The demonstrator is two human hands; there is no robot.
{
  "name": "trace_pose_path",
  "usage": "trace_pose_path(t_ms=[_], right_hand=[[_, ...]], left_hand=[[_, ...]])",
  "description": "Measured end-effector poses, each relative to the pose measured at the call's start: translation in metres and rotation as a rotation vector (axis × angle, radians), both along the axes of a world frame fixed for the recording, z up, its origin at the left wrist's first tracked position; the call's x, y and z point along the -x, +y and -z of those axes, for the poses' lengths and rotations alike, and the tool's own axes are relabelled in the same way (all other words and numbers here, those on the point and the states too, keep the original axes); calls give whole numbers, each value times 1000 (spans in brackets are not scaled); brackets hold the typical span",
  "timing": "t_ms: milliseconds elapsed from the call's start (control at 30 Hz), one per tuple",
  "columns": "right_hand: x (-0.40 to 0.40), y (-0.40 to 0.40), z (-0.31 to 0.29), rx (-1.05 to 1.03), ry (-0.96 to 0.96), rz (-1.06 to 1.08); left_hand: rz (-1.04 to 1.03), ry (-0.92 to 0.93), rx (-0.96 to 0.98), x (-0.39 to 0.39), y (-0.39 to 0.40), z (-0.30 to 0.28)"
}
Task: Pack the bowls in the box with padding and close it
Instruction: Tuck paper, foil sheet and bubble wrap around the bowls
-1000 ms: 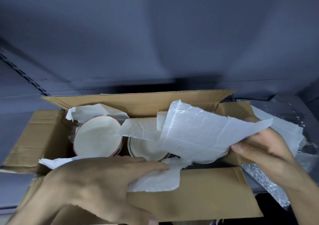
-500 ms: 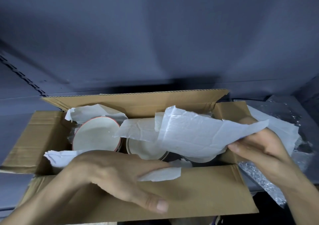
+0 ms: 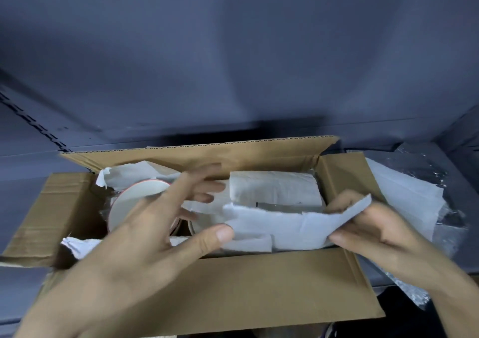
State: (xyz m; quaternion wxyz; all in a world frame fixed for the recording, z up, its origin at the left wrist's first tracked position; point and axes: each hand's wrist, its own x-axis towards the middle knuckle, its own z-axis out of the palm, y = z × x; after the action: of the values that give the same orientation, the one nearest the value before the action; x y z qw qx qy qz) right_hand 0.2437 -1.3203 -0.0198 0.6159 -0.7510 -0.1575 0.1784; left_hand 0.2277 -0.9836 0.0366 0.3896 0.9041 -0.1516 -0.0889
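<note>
My right hand [image 3: 373,223] pinches the paper sheet [image 3: 293,225], my left hand [image 3: 166,223] is spread — I should lay it flat over the bowls [image 3: 134,197], gently.

Both arms are showing bare from the frame's lower edge up to the wrists, with no sleeve edge coming into view. The left hand [image 3: 153,236] and the right hand [image 3: 381,230] are wearing no gloves, and their fingernails are showing short and unpainted.
</note>
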Motion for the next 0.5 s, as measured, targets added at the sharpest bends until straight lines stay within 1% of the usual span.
trace_pose_path(t_ms=[33,100,200,300,367,500], right_hand=[[0,1,-2,33,-33,-58],[-2,1,-3,152,-34,-92],[3,0,-8,205,-131,-110],[9,-2,-14,172,-313,0],[10,-2,-17,190,-414,73],[12,-2,-24,199,-504,138]], left_hand=[[1,-33,23,1,-5,3],[25,-98,33,4,-14,11],[109,-183,-46,6,-25,14],[176,-198,-73,6,-27,18],[162,-148,-59,9,-29,19],[129,-160,-31,15,-37,24]])
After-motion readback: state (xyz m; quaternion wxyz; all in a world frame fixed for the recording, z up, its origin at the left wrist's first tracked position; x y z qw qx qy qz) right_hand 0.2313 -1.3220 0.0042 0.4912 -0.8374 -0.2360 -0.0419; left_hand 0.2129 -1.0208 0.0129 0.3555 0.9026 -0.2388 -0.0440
